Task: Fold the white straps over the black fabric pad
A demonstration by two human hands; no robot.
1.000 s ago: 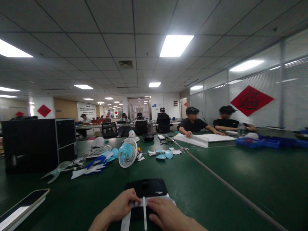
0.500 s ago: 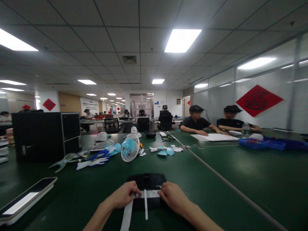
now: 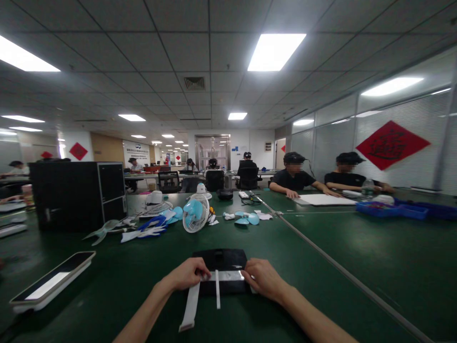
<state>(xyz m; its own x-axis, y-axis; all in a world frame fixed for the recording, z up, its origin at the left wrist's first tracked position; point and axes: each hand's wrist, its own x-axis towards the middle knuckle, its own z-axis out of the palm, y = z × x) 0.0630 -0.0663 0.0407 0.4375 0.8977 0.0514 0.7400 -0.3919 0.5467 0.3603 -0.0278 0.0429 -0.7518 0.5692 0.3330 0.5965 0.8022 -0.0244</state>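
A flat black piece (image 3: 221, 261), of a kind I cannot make out, lies on the green table in front of me. Across it runs a white strap (image 3: 230, 275), and a thin white strip (image 3: 218, 297) crosses that strap upright. My left hand (image 3: 188, 275) is closed in a pinch on the strap at the left side. From its fingers a loose strap end (image 3: 190, 309) hangs down toward me. At the right edge my right hand (image 3: 264, 280) has its fingers pressed together on the strap's other end. Its fingertips partly cover that end.
Left of me lies a phone-like device (image 3: 53, 281). Behind the black piece stand a small white fan (image 3: 196, 213), blue fan blades (image 3: 246, 219), gloves (image 3: 146, 231) and a computer case (image 3: 67, 197). Blue trays (image 3: 378, 209) and two seated people are at the right. A metal seam (image 3: 321, 252) crosses the table.
The whole view has shifted slightly. My right hand has slid a little to the right along the strap, leaving more of it showing between my hands. My left hand keeps its pinch.
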